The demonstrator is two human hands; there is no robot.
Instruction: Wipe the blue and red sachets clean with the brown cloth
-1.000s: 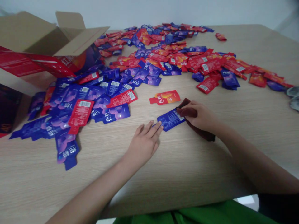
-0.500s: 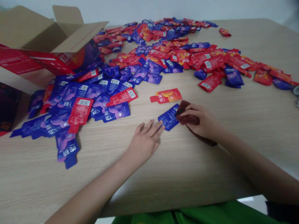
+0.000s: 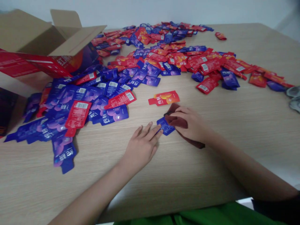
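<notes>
A blue sachet (image 3: 165,127) lies flat on the wooden table (image 3: 131,187), its printed side up. The fingertips of my left hand (image 3: 142,142) rest on its left edge, fingers spread. My right hand (image 3: 193,125) is closed around a folded dark brown cloth (image 3: 179,121), pressed over the sachet's right part, which it hides. Just beyond the hands lies a red and orange sachet (image 3: 166,98), touched by neither hand.
On the left, overlapping blue sachets (image 3: 61,103) with a few red ones lie before an open cardboard box (image 3: 77,43). A long heap of mixed red and blue sachets (image 3: 206,64) spreads across the back. Grey objects (image 3: 294,97) sit at the right edge.
My right hand has slid the brown cloth leftward over the blue sachet, covering more of it. My left hand still holds the edge down. The whole view has shifted slightly.
</notes>
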